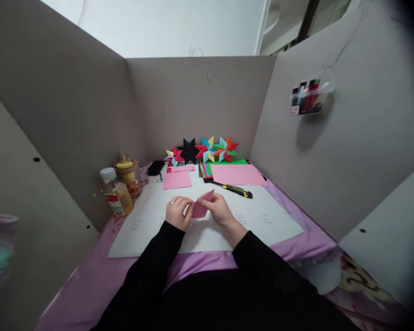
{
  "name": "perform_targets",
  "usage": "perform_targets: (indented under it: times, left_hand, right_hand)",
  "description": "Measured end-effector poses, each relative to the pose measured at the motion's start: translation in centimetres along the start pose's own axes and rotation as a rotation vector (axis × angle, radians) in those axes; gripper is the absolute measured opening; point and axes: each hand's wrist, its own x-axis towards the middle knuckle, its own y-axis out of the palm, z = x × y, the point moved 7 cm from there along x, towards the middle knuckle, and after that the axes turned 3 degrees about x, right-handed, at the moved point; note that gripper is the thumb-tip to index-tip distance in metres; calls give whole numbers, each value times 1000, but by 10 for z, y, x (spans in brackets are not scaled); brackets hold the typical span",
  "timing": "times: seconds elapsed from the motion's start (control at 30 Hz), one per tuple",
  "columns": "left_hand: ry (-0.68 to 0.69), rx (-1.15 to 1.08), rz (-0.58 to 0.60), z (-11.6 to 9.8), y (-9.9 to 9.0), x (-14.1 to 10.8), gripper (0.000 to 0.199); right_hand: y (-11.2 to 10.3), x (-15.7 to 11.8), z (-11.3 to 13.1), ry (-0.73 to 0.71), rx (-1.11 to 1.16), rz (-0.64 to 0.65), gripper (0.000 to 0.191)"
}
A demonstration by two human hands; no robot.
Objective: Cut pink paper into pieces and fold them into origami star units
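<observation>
Between my hands is a small folded piece of pink paper [200, 209], held up above the white board [145, 239]. My left hand [178, 212] pinches its left edge, a ring on one finger. With the thumb on top, my right hand [221, 209] grips the paper's right side; its other fingers are partly hidden behind the sheet. Past my hands lie a pink paper square [177, 180] and a large pink sheet [238, 175]. A yellow-and-black utility knife [238, 191] rests beyond my right hand.
Several folded paper stars [207, 149] stand along the back panel [200, 96]. At the left are a bottle with a white cap [119, 193], a brown jar [127, 174], a black phone-like object [156, 168] and small scissors [160, 178]. Grey panels rise on both sides.
</observation>
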Motion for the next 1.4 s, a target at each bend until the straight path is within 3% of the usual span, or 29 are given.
perform_targets:
  times: [0.1, 0.2, 0.37, 0.43, 0.53, 0.6, 0.8, 0.97, 1.1, 1.17, 1.23, 1.3, 1.4]
  left_hand:
    - [9, -47, 9, -2, 1, 1, 13]
    - [2, -57, 50, 4, 1, 2, 15]
    - [-121, -124, -4, 22, -8, 4, 16]
    - [-159, -148, -27, 24, -9, 4, 15]
    - [-220, -206, -46, 24, -6, 3, 16]
    - [-292, -250, -76, 26, -4, 1, 16]
    - [-564, -411, -195, 60, 1, -9, 25]
    - [-636, -429, -389, 90, -28, -6, 33]
    - [-500, -360, -259, 71, -36, 4, 16]
    - [-390, -329, -142, 51, -26, 7, 10]
    - [-291, -284, -38, 33, -11, 7, 9]
    - [-275, -269, 44, 26, 4, 3, 9]
    - [-382, -315, 74, 38, 15, -8, 11]
  right_hand:
    - [-2, 2, -1, -6, 43, -33, 19]
    - [-20, 11, 5, -55, 85, -127, 17]
    - [-47, 23, 21, -117, 121, -233, 18]
    - [-39, 23, 23, -115, 96, -160, 21]
    - [-8, 17, 15, -62, -58, 69, 35]
    - [7, 12, 4, -14, -167, 152, 32]
    - [12, 2, -22, 70, -265, 155, 26]
    - [-1, -4, -27, 77, -329, 124, 18]
    - [-9, 1, -6, -17, -323, 27, 24]
    - [-8, 4, 11, -101, -312, -2, 40]
    - [-4, 7, 22, -132, -269, -1, 34]
    - [-4, 8, 24, -105, -197, -21, 18]
    - [-18, 12, 19, -69, -105, -116, 19]
